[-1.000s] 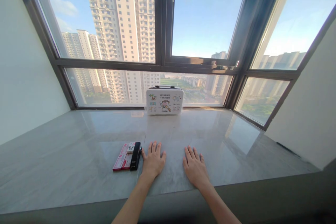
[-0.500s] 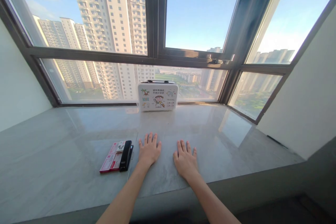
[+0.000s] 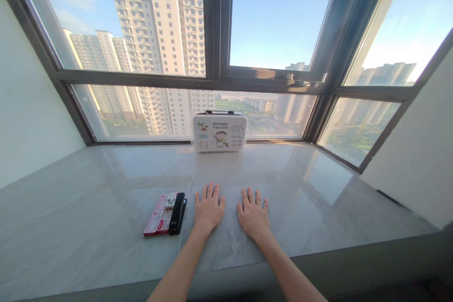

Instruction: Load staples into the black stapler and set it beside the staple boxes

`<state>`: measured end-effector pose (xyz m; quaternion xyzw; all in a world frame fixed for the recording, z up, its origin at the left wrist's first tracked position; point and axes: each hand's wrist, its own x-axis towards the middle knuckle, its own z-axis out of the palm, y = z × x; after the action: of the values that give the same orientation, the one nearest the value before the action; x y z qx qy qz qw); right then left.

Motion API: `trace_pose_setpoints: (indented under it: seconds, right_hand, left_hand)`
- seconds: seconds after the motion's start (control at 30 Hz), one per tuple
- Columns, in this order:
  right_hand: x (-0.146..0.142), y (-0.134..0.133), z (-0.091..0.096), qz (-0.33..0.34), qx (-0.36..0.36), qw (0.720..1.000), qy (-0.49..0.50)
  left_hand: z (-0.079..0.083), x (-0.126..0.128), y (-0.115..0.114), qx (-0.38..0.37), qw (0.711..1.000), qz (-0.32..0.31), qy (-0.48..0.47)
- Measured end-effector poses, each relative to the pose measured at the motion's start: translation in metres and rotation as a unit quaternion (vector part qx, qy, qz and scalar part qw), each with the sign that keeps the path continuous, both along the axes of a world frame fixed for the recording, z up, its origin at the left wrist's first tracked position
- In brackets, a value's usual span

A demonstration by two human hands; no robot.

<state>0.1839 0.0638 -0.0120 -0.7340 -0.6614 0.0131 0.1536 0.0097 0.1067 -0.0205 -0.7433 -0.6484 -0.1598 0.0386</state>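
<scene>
My left hand (image 3: 208, 210) lies flat and open on the grey marble sill (image 3: 88, 207), fingers spread, holding nothing. My right hand (image 3: 253, 214) rests flat and open beside it, a small gap between them. Just left of my left hand lies a black stapler (image 3: 177, 213), resting along the right edge of a red and white box (image 3: 159, 208). Neither hand touches them.
A small white case (image 3: 220, 132) with cartoon pictures and a black handle stands upright against the window at the back. Dark window frames (image 3: 215, 23) surround the sill, white walls (image 3: 417, 151) close both sides, and tall buildings show outside.
Both hands stay flat on the sill; the right hand has drawn a little closer to the left. The view shifted slightly with my head.
</scene>
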Motion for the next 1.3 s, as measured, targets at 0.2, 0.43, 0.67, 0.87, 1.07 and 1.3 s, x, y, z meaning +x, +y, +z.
trace_pose_setpoints:
  seconds: [0.2, 0.43, 0.67, 0.87, 1.07, 1.3]
  right_hand:
    - [-0.011, -0.004, 0.018, -0.001, -0.007, 0.984, 0.179]
    - [-0.133, -0.014, 0.043, 0.139, 0.000, 0.956, 0.260]
    - [-0.187, 0.007, 0.052, 0.199, -0.026, 0.944, 0.262]
    - [-0.108, 0.009, 0.062, 0.213, -0.047, 0.949, 0.228]
    - [-0.069, -0.018, 0.064, 0.173, 0.017, 0.961, 0.216]
    - [-0.092, -0.010, 0.057, 0.080, 0.076, 0.921, 0.373]
  left_hand:
    - [0.010, -0.002, -0.035, 0.007, 1.000, -0.018, 0.005]
    - [-0.004, -0.016, -0.102, -0.005, 0.991, -0.130, 0.011]
    - [0.008, -0.057, -0.151, -0.125, 0.956, -0.246, -0.098]
    - [0.046, -0.070, -0.154, -0.055, 0.955, -0.147, -0.252]
    - [0.023, -0.056, -0.120, 0.018, 0.987, -0.117, -0.112]
    - [0.008, -0.052, -0.109, 0.017, 0.994, -0.106, -0.037]
